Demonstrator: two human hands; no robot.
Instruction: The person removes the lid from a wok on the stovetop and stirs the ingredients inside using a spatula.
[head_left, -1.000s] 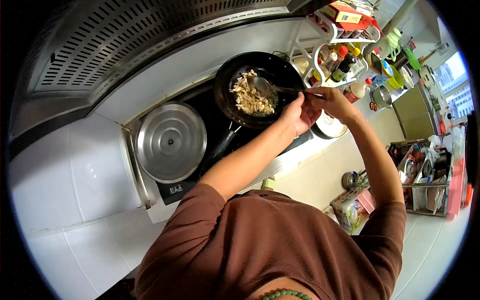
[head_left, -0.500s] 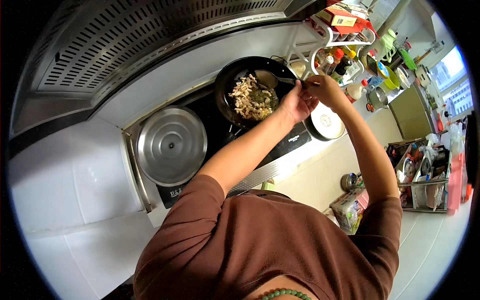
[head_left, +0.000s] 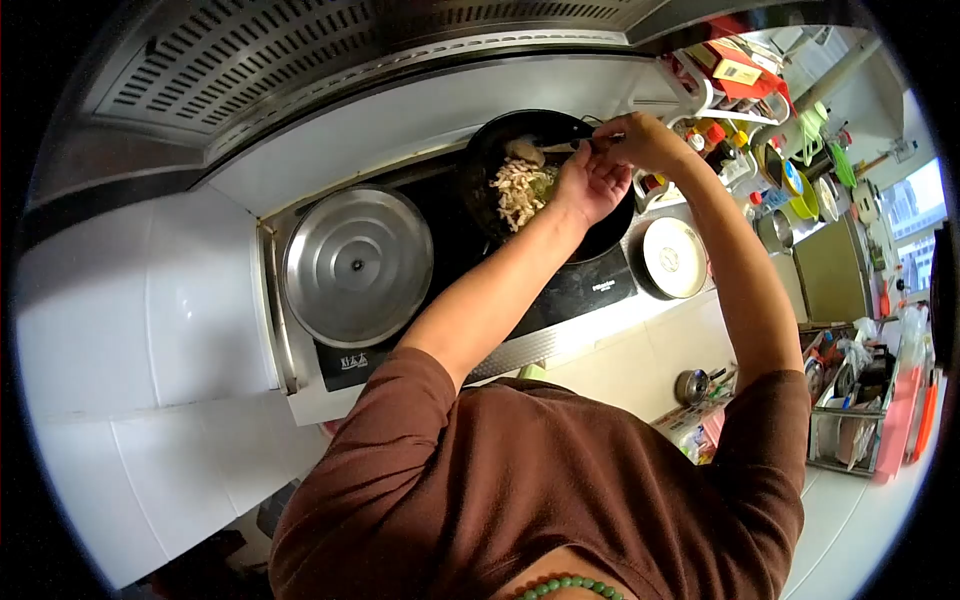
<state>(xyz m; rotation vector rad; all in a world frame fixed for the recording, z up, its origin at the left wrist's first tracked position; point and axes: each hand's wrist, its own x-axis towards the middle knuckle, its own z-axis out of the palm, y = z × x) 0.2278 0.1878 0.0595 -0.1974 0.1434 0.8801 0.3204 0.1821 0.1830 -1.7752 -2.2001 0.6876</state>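
Observation:
A dark wok point(head_left: 478, 200) on the stove holds small pale-brown pieces of meat point(head_left: 520, 192) in some liquid. My right hand point(head_left: 642, 143) grips the handle end of a cooking spatula point(head_left: 562, 147) above the wok's far right side. The spatula's blade reaches down to the upper edge of the meat, where pieces partly cover it. My left hand point(head_left: 594, 188) is over the wok's right part, palm up, its thumb raised beside the spatula handle and its fingers loosely apart. Nothing shows in that palm. I cannot tell whether the thumb touches the handle.
A round metal lid point(head_left: 345, 285) covers the left burner of the black stove point(head_left: 575, 310). Right of the wok stands a white plate point(head_left: 674, 258). Bottles point(head_left: 715, 135) crowd a white rack at the back right. The range hood point(head_left: 300, 75) hangs above.
The whole view has shifted, so the stove appears farther right. The spatula's blade, bare before, now has meat pieces around it. My left thumb has moved along the handle, towards the blade.

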